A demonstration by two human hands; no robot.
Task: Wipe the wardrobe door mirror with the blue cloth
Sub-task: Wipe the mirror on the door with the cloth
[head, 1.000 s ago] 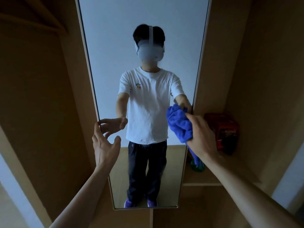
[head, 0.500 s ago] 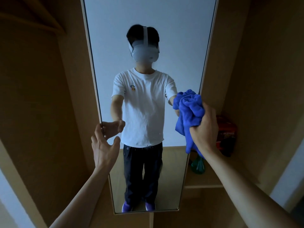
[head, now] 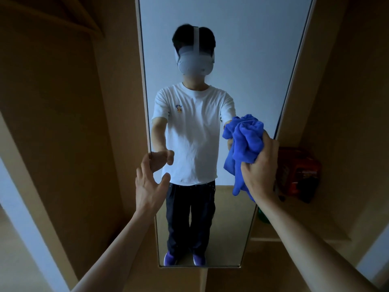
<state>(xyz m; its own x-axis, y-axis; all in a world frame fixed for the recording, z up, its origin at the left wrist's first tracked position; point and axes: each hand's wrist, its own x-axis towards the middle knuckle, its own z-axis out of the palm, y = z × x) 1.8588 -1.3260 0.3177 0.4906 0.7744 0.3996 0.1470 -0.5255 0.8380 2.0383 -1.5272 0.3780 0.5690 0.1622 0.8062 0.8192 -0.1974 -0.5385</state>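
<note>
one blue cloth [head: 244,144] (bunched) in right hand [head: 260,171]

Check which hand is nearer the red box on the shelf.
Right. The right hand, gripping the bunched blue cloth, sits just left of the red box; the left hand is across the mirror, at its left edge.

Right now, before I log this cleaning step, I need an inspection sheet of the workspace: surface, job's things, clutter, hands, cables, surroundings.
Surface: tall mirror on the wardrobe door, upright; no smears can be made out in this dim light.
Job's things: blue cloth, bunched, held up at the mirror's right side; contact with the glass cannot be told.
Clutter: red box and a green object on the shelf right of the mirror.
Hands: right hand closed on the cloth; left hand open, fingers at the mirror's left edge.
Cables: nothing seen.
Surroundings: wooden wardrobe panels on both sides.
</note>
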